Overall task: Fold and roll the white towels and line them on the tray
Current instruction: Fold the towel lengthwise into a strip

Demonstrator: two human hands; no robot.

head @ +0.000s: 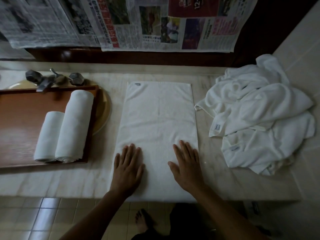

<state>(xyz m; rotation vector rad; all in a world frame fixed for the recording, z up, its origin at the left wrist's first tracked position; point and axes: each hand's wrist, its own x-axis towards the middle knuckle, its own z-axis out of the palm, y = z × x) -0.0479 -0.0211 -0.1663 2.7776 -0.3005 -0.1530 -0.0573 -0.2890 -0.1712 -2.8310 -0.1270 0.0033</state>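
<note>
White folded towel lies mid-frame; I press my left hand and right hand flat, fingers straight, apparently smoothing it for rolling toward the tray at left.

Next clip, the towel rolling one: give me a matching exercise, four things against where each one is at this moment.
Things:
1. rolled towels
2. flat towel
3. towel pile
4. newspapers

Places:
A. heaped at the right end of the counter
B. hanging behind the counter
C. side by side on the wooden tray
D. spread on the counter under the left hand and right hand

Pairs: 1-C, 2-D, 3-A, 4-B.
</note>
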